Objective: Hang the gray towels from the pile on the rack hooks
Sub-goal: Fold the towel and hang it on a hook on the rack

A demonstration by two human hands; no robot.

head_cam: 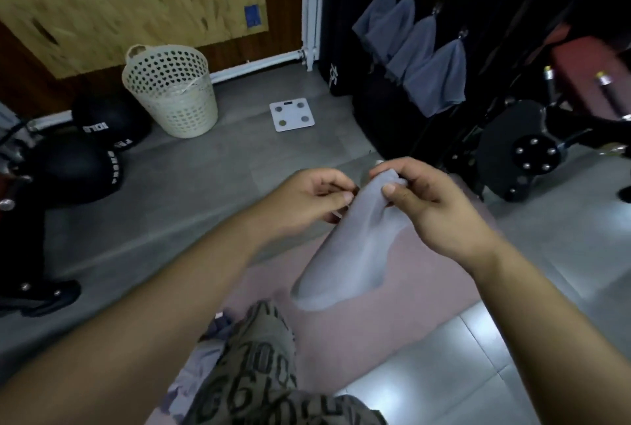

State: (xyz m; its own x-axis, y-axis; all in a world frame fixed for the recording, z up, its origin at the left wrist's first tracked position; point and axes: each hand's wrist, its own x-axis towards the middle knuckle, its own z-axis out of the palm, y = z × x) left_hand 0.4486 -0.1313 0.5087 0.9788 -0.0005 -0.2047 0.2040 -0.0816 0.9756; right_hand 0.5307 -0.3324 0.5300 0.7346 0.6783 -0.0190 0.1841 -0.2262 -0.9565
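Observation:
A gray towel (348, 247) hangs down in front of me, held at its top corner. My right hand (426, 206) pinches that corner between thumb and fingers. My left hand (307, 199) pinches the towel's edge just to the left of it. Several gray towels (433, 69) hang in a row from hooks (462, 34) on the dark rack at the upper right. The pile of gray towels (205, 359) lies low in view by my knee, partly hidden by my patterned shorts.
A cream perforated laundry basket (170, 90) stands on the gray floor at the left. A white bathroom scale (292, 114) lies mid-floor. Black medicine balls (78, 168) sit at the left. Black gym equipment (526, 148) stands at the right. A pink mat (341, 315) lies under me.

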